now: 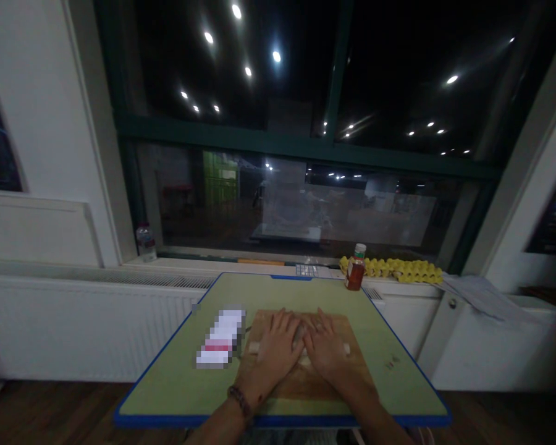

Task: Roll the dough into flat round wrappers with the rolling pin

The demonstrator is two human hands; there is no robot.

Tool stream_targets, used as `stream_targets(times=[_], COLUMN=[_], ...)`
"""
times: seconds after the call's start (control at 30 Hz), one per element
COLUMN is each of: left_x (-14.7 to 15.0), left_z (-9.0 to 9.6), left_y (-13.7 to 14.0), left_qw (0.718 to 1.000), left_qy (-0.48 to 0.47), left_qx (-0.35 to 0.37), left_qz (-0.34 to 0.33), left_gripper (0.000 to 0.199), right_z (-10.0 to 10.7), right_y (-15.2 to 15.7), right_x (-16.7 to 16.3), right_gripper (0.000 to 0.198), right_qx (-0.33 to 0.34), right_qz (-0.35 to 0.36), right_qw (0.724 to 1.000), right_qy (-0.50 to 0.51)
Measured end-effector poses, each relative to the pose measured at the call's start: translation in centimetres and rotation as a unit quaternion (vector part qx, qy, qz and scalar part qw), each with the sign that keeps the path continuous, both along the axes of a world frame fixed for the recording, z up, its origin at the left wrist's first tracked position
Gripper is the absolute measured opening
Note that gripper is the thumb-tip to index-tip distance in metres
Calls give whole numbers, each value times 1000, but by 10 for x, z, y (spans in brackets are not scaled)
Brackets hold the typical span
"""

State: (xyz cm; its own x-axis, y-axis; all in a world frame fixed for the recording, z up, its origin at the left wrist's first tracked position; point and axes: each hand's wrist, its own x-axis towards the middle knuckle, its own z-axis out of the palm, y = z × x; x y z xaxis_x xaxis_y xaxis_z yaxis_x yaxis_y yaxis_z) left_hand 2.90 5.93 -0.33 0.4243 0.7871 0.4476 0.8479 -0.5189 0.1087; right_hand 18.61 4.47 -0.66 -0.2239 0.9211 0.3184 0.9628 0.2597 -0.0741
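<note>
My left hand [278, 343] lies flat on a pale, rod-like roll [346, 349], fingers stretched forward and a beaded bracelet on the wrist. Right beside it my right hand [325, 349] also rests palm-down on the roll, with its fingers extended. The two thumbs come close together in the middle. Only the roll's ends show past the hands, and I cannot tell whether it is dough or a rolling pin. Under it is a wooden board [301, 388], set on a light green table [167, 383] with a blue edge.
Left of the board lies a blurred-out, phone-shaped item [221, 339]. A bottle of reddish-brown liquid [355, 269] stands at the table's far right corner. Behind are yellow egg trays [398, 269], a clear bottle [146, 242] on the sill, a radiator [97, 327] and a dark window.
</note>
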Motion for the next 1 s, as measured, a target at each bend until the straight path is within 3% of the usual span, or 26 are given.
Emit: stream_targets(times=[0.13, 0.33, 0.47, 0.67, 0.8, 0.9, 1.0], left_x=[1, 17, 21, 12, 2, 3, 11], left_z=[1, 18, 23, 4, -8, -3, 8], left_y=[3, 40, 49, 16, -9, -7, 13], left_qw=[1000, 992, 989, 997, 997, 999, 999], left_qy=[-1, -4, -9, -1, -6, -8, 10], left_qx=[-1, -75, -73, 11, 72, 42, -7], left_qz=[-2, 100, 131, 74, 4, 11, 49], left_gripper=[39, 48, 53, 41, 44, 43, 43], right_z=[1, 19, 24, 12, 7, 11, 17], right_y=[-5, 49, 64, 23, -13, -10, 17], right_x=[-3, -2, -2, -5, -7, -8, -8], right_gripper=[48, 44, 44, 49, 47, 49, 50], right_qx=[16, -80, -77, -40, 20, 6, -45], right_qz=[-13, -30, -28, -42, 6, -12, -49], right_qw=[1000, 996, 997, 998, 999, 999, 996], right_qy=[19, 1, 5, 20, 42, 49, 57])
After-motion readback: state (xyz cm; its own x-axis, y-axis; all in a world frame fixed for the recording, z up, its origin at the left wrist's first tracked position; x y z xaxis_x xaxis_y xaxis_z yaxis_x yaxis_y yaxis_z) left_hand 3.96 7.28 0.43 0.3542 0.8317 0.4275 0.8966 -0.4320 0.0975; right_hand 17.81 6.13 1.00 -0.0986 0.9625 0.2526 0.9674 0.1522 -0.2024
